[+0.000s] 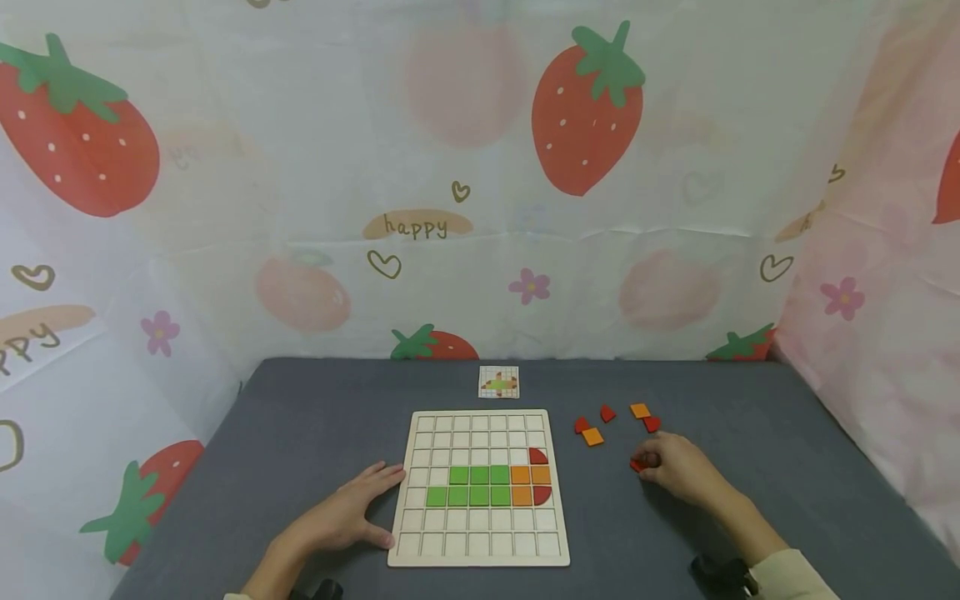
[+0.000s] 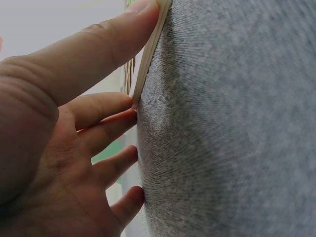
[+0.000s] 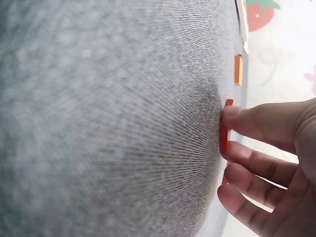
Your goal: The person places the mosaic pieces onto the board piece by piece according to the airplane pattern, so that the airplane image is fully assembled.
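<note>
A pale wooden grid board (image 1: 457,423) lies on the grey table, with a block of green tiles (image 1: 478,497), a few orange tiles (image 1: 521,475) and two rounded red tiles (image 1: 537,456) set in its squares. Spread along the board's left edge, my left hand (image 1: 347,510) touches it with thumb and fingertips; the left wrist view shows the thumb on the board's edge (image 2: 149,54). To the right of the board, my right hand (image 1: 684,472) pinches a red tile (image 3: 225,131) between thumb and index finger, down at the tabletop. Part of that tile is hidden by the fingers.
Loose red tiles (image 1: 607,413) and orange tiles (image 1: 592,437) lie between the board and my right hand, some overlapping. Behind the board is a small picture card (image 1: 498,382) with a coloured grid pattern. A strawberry-print curtain (image 1: 330,167) stands along the table's back edge.
</note>
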Demonstrator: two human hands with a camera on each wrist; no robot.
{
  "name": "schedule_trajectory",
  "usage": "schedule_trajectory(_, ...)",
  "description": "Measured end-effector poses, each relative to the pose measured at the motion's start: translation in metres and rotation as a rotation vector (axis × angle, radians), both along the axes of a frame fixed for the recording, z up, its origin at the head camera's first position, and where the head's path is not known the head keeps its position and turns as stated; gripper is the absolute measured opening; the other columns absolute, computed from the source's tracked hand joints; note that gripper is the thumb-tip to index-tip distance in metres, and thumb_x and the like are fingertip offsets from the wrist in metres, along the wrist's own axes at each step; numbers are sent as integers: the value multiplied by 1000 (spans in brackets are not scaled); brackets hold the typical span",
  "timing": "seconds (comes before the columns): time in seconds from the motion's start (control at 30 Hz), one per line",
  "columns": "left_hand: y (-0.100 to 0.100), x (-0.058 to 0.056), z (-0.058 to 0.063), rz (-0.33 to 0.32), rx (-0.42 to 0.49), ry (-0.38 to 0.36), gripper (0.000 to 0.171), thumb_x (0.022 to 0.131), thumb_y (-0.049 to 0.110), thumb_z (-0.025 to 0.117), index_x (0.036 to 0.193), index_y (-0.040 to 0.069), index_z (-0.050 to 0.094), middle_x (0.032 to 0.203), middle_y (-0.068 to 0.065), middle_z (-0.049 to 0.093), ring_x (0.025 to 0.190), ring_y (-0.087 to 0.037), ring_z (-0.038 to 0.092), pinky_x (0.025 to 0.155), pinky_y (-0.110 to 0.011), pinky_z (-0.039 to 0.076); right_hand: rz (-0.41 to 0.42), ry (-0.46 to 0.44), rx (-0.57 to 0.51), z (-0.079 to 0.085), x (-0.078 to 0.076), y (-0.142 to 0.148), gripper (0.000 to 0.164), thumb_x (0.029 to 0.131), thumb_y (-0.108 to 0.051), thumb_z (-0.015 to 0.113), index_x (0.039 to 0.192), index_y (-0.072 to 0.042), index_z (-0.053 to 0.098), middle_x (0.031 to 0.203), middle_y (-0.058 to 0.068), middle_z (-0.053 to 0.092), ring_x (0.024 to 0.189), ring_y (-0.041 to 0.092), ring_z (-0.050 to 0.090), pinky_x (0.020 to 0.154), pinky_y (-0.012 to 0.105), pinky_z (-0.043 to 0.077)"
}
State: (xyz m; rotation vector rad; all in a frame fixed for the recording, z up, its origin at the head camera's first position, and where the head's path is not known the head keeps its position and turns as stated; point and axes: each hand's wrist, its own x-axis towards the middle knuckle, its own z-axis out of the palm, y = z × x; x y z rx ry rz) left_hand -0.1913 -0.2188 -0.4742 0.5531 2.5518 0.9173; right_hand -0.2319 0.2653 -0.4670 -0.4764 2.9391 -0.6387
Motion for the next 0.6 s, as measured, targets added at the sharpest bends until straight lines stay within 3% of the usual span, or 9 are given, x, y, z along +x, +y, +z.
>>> schedule_trajectory(0.23, 0, 0, 1, -5, 9, -4, 98, 69, 35, 84, 148, -2, 38, 155, -22, 34, 145, -51, 18, 109, -69, 21, -19, -40, 4, 5, -2, 3, 21, 77, -8, 79, 97, -6, 74, 93, 4, 68, 81, 18, 64, 71, 38, 53)
schedule_trajectory(0.4, -1, 0, 0, -6, 5, 12, 98, 69, 35, 84, 148, -2, 38, 155, -22, 35, 145, -51, 18, 109, -69, 21, -52, -62, 15, 6, -2, 4, 24, 77, -15, 80, 98, -5, 74, 91, 4, 68, 83, 19, 63, 72, 41, 53)
schedule_trajectory(0.6, -1, 0, -1, -4, 9, 12, 98, 69, 35, 84, 147, -3, 38, 155, -22, 35, 145, -51, 18, 109, -70, 21, -56, -47, 32, 4, -2, 1, 18, 78, -12, 79, 93, -5, 74, 83, 2, 65, 76, 15, 60, 67, 37, 51)
